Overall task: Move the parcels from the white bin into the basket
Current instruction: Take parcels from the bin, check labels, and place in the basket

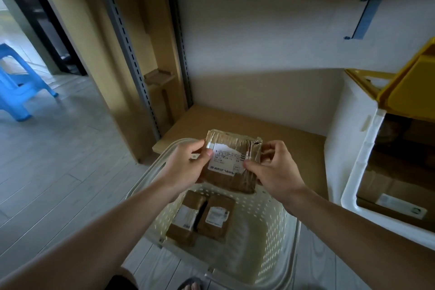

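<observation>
Above basket (270, 231), hands (both) hold parcel (231, 176).

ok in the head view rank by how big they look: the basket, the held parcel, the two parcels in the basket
1. basket
2. held parcel, though it is nearer the camera
3. left parcel and right parcel in the basket look alike, so unranked

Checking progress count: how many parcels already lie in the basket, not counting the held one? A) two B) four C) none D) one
A: two parcels lie side by side on the basket floor, while the left hand and right hand hold a third parcel above it.
</observation>
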